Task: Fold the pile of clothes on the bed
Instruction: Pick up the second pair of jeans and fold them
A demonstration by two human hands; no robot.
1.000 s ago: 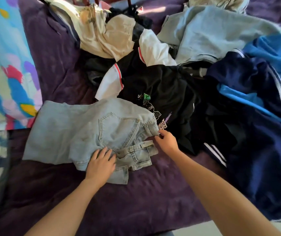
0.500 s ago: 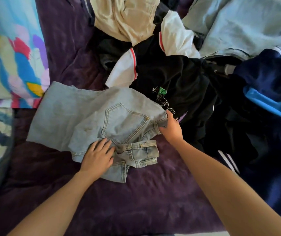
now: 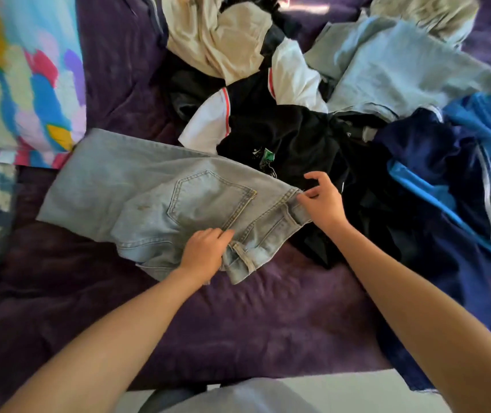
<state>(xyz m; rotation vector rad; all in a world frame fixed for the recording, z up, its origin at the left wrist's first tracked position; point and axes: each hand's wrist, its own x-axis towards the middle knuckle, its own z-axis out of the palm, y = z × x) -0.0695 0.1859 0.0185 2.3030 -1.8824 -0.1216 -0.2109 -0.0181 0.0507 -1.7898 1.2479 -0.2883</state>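
In the head view, the jeans [image 3: 149, 198] are light blue denim with yellow stitching. A back pocket faces up, and there is a small brown mark beside it. They lie on the purple bed [image 3: 268, 317], left of the middle and not far from its near edge. The waistband end touches the pile of clothes [image 3: 342, 93] (black, white, cream and blue things all mixed up). The left hand [image 3: 205, 251] sits on the jeans near the waistband, and its fingers are bent and close together, pinching the denim. The right hand [image 3: 324, 201] is at the waistband corner, over a black shirt [image 3: 297, 138]. Its fingers are spread apart and only the thumb touches the edge. Half a second ago the left hand lay flat and the right hand gripped that corner. The waistband was bunched up then, and now it is pulled out straighter. The jeans lie longways across the bed, with the waistband toward the right side and the legs running left toward the colourful pillow [image 3: 26, 84] at the left edge. The leg end sits a little farther from the near edge than the waistband end.
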